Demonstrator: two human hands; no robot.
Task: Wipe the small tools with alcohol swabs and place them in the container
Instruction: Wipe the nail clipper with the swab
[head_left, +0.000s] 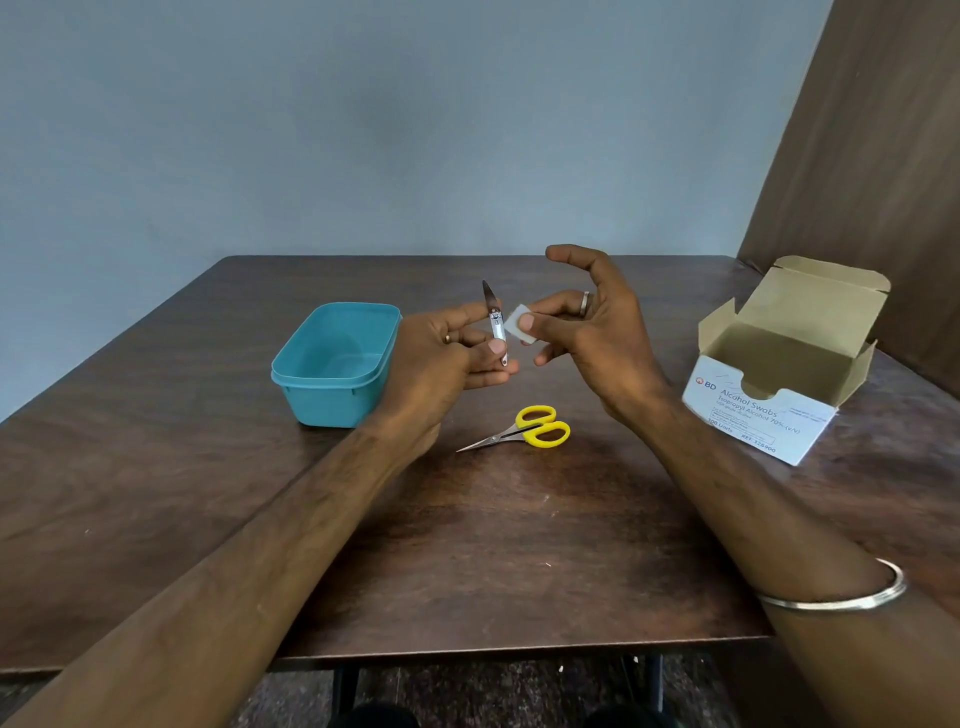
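Steel nail clipper (497, 326) – 1, swab (521, 325) – 1, scissors (524, 430) – 1 pr.

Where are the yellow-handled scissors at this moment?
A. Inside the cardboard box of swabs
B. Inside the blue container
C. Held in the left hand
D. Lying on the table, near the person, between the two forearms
D: the scissors lie flat on the table, while the left hand holds a nail clipper and the container looks empty.
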